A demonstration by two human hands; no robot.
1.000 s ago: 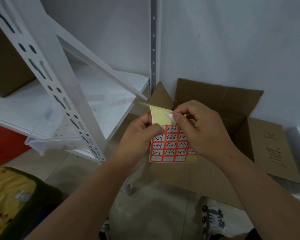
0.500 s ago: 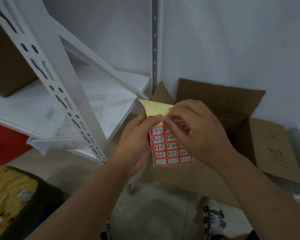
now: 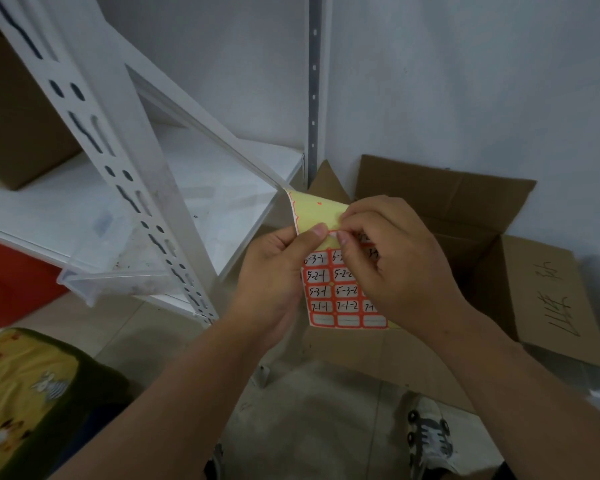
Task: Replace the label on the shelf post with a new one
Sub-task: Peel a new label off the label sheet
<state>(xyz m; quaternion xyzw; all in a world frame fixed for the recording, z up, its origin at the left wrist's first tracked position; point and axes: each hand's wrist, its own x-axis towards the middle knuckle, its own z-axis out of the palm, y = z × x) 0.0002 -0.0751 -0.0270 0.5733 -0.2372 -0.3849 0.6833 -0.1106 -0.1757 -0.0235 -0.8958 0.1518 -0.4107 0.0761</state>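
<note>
A sheet of red-bordered labels [image 3: 336,292] with handwritten numbers hangs in front of me, its yellow backing folded over at the top. My left hand [image 3: 274,275] grips the sheet's left edge, thumb on the fold. My right hand [image 3: 392,258] pinches a small white label at the fold, right beside the left thumb. The white slotted shelf post [image 3: 118,157] slants across the left of the view, apart from both hands. No label shows on the part of the post that I see.
A white shelf board [image 3: 205,188] lies behind the post, with a clear plastic bin [image 3: 118,275] at its front edge and a brown box [image 3: 18,109] on it. An open cardboard box [image 3: 465,230] stands behind my hands. A yellow cushion [image 3: 21,393] sits lower left.
The sheet's folded top has been bent further down and my right fingers moved from the sheet's upper rows to a label at the fold. Both hands rose slightly.
</note>
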